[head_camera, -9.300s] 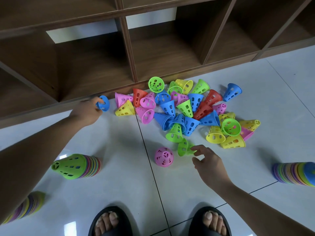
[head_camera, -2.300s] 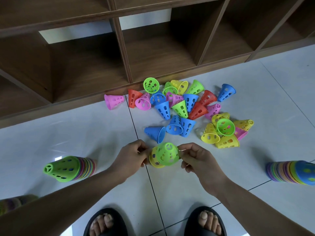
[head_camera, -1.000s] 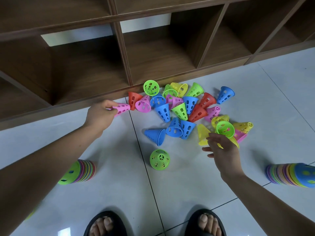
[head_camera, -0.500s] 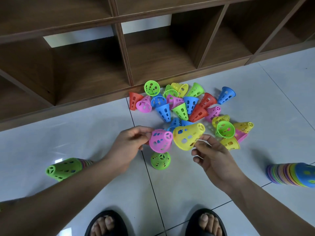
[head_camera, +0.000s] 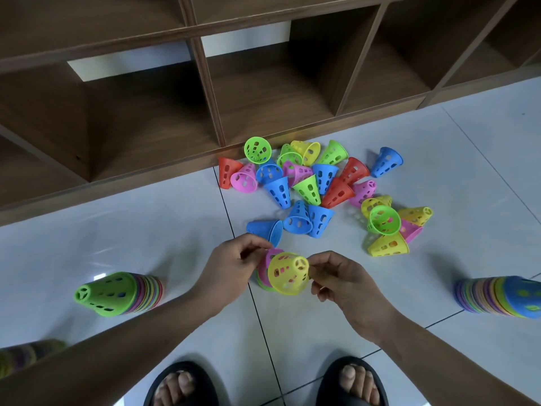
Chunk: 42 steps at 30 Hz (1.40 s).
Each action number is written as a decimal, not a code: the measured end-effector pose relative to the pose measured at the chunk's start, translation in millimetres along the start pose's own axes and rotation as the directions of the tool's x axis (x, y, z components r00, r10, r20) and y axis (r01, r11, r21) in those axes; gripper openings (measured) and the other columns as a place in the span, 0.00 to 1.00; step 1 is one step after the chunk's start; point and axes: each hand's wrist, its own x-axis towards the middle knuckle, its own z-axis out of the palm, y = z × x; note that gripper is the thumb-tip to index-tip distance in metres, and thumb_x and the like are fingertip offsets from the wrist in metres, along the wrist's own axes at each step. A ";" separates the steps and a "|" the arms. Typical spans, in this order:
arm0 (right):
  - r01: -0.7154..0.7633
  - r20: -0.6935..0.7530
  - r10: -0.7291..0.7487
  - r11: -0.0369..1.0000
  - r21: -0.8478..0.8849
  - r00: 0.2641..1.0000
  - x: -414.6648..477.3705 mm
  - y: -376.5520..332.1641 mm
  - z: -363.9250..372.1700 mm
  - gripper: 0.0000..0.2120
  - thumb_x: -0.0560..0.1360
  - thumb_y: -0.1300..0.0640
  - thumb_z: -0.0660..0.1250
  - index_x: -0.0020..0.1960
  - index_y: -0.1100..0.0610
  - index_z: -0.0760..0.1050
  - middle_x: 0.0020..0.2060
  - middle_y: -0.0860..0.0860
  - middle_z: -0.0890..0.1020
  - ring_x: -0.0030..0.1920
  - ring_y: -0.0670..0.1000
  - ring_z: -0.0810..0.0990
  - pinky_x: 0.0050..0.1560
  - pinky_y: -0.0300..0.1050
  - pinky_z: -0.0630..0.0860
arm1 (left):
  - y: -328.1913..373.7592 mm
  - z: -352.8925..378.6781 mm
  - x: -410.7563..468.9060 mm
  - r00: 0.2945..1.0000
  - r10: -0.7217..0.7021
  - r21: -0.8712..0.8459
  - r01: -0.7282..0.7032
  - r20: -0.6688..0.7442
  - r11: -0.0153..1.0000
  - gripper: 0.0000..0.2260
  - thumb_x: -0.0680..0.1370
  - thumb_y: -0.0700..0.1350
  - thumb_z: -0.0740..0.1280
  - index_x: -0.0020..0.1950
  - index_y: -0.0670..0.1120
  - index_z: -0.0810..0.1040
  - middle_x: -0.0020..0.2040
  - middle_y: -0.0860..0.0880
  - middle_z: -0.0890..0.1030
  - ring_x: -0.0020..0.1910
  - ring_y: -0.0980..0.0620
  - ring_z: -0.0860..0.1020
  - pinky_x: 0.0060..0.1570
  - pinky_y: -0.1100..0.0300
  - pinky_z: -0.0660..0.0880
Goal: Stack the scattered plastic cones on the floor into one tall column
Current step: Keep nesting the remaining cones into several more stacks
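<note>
Head view: left hand (head_camera: pixel 231 268) pinches pink cone (head_camera: pixel 271 254), right hand (head_camera: pixel 342 278) pinches yellow cone (head_camera: pixel 288 273), likely nesting them.

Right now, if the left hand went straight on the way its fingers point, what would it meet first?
The left hand would first meet the pink cone at its fingertips, nested under the yellow cone; beyond those, the right hand. Depth is unclear.

The white tiled floor (head_camera: pixel 468 171) bears scattered cones (head_camera: pixel 307 189), a green-topped stack (head_camera: pixel 114 294) and a blue-topped stack (head_camera: pixel 509 297).
</note>
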 end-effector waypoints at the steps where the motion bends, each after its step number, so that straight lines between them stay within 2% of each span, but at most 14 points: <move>1: -0.002 -0.018 0.001 1.000 -0.025 1.000 1.0 3.3 0.1 0.06 0.81 0.67 0.69 0.55 0.61 0.83 0.43 0.56 0.84 0.40 0.54 0.79 0.40 0.47 0.75 | -1.2 0.5 0.0 1.000 -0.006 0.018 0.005 0.002 1.000 0.09 0.83 0.40 0.70 0.53 0.54 0.87 0.49 0.57 0.88 0.52 0.56 0.85 0.56 0.59 0.79; 5: -0.020 -0.043 0.014 0.989 -0.145 0.999 3.9 9.7 -1.8 0.07 0.81 0.67 0.68 0.55 0.59 0.83 0.43 0.56 0.87 0.40 0.54 0.82 0.43 0.50 0.76 | -9.6 1.2 0.7 0.999 -0.047 0.088 0.049 -0.018 0.995 0.08 0.82 0.42 0.71 0.50 0.55 0.86 0.46 0.59 0.87 0.47 0.56 0.84 0.50 0.63 0.79; 9: -0.068 -0.068 0.058 0.986 -0.154 0.996 5.6 10.9 -7.9 0.09 0.81 0.68 0.67 0.57 0.59 0.82 0.48 0.57 0.88 0.42 0.54 0.83 0.44 0.50 0.76 | -15.8 0.3 0.2 0.998 -0.063 0.125 0.064 -0.016 0.990 0.07 0.81 0.41 0.73 0.50 0.53 0.86 0.44 0.58 0.87 0.42 0.58 0.83 0.45 0.68 0.76; 18: -0.013 -0.231 -0.018 0.991 -0.132 0.973 25.8 -2.6 -33.5 0.10 0.80 0.68 0.67 0.58 0.57 0.81 0.49 0.58 0.88 0.41 0.55 0.85 0.41 0.49 0.77 | -26.1 -5.7 20.3 0.999 -0.045 0.245 0.045 -0.006 0.968 0.06 0.82 0.45 0.72 0.54 0.57 0.84 0.49 0.61 0.86 0.49 0.62 0.83 0.54 0.61 0.80; 22: 0.044 -0.404 -0.080 0.994 -0.099 0.911 42.4 -14.6 -62.7 0.16 0.80 0.69 0.67 0.64 0.55 0.77 0.50 0.58 0.88 0.39 0.55 0.86 0.39 0.49 0.79 | -16.8 -2.0 30.5 1.000 -0.020 0.270 0.013 0.023 0.963 0.09 0.83 0.48 0.69 0.61 0.60 0.80 0.48 0.56 0.85 0.47 0.59 0.83 0.54 0.58 0.79; 26: 0.056 -0.518 -0.102 0.993 -0.103 0.849 50.3 -16.4 -91.8 0.22 0.80 0.67 0.67 0.71 0.51 0.72 0.52 0.56 0.87 0.41 0.58 0.88 0.42 0.51 0.81 | -6.8 5.9 39.8 0.993 -0.009 0.250 -0.020 0.115 0.968 0.16 0.85 0.47 0.65 0.70 0.63 0.76 0.47 0.58 0.87 0.49 0.61 0.84 0.57 0.60 0.78; 29: 0.023 -0.520 -0.038 0.999 -0.034 0.854 53.9 -14.9 -101.9 0.25 0.80 0.68 0.67 0.74 0.51 0.70 0.56 0.57 0.86 0.45 0.62 0.88 0.46 0.53 0.82 | -6.1 8.6 50.9 0.988 -0.063 0.238 0.028 0.140 0.971 0.18 0.85 0.49 0.64 0.74 0.65 0.73 0.48 0.59 0.88 0.51 0.61 0.85 0.63 0.55 0.79; 32: 0.005 -0.503 -0.001 1.000 0.007 0.864 55.0 -12.3 -104.1 0.21 0.81 0.69 0.65 0.72 0.56 0.72 0.62 0.58 0.84 0.50 0.64 0.88 0.51 0.56 0.82 | -6.1 8.0 57.5 0.978 -0.140 0.176 0.112 0.157 0.978 0.19 0.86 0.51 0.64 0.76 0.67 0.72 0.50 0.58 0.88 0.53 0.62 0.85 0.67 0.52 0.78; 36: 0.006 -0.501 -0.017 1.000 -0.024 0.865 51.6 -5.9 -99.2 0.20 0.82 0.69 0.64 0.71 0.56 0.74 0.64 0.54 0.83 0.50 0.61 0.89 0.50 0.55 0.82 | -13.9 6.6 59.3 0.974 -0.192 0.147 0.174 0.123 0.974 0.17 0.85 0.57 0.64 0.73 0.73 0.72 0.51 0.54 0.88 0.55 0.56 0.85 0.65 0.50 0.79; 38: 0.011 -0.494 -0.044 0.998 -0.070 0.868 48.8 -2.2 -94.7 0.19 0.82 0.69 0.64 0.70 0.55 0.75 0.63 0.52 0.84 0.49 0.59 0.89 0.48 0.54 0.82 | -14.6 5.4 57.1 0.976 -0.195 0.137 0.181 0.096 0.974 0.16 0.85 0.57 0.65 0.72 0.72 0.75 0.52 0.55 0.86 0.58 0.55 0.83 0.62 0.53 0.77; 40: 0.018 -0.490 -0.078 0.992 -0.127 0.868 44.4 0.9 -89.9 0.18 0.82 0.68 0.64 0.68 0.54 0.76 0.62 0.51 0.84 0.47 0.57 0.90 0.47 0.53 0.82 | -12.9 2.5 53.3 0.978 -0.191 0.074 0.185 0.089 0.980 0.14 0.85 0.54 0.66 0.70 0.66 0.80 0.57 0.62 0.84 0.60 0.63 0.80 0.61 0.63 0.74; 42: 0.019 -0.483 -0.118 0.979 -0.204 0.868 38.5 2.5 -84.7 0.17 0.81 0.68 0.66 0.66 0.53 0.78 0.60 0.50 0.85 0.46 0.56 0.90 0.46 0.53 0.83 | -15.5 -0.8 52.9 0.980 -0.190 0.059 0.187 0.053 0.981 0.11 0.85 0.53 0.66 0.65 0.61 0.84 0.58 0.65 0.84 0.59 0.69 0.79 0.60 0.65 0.74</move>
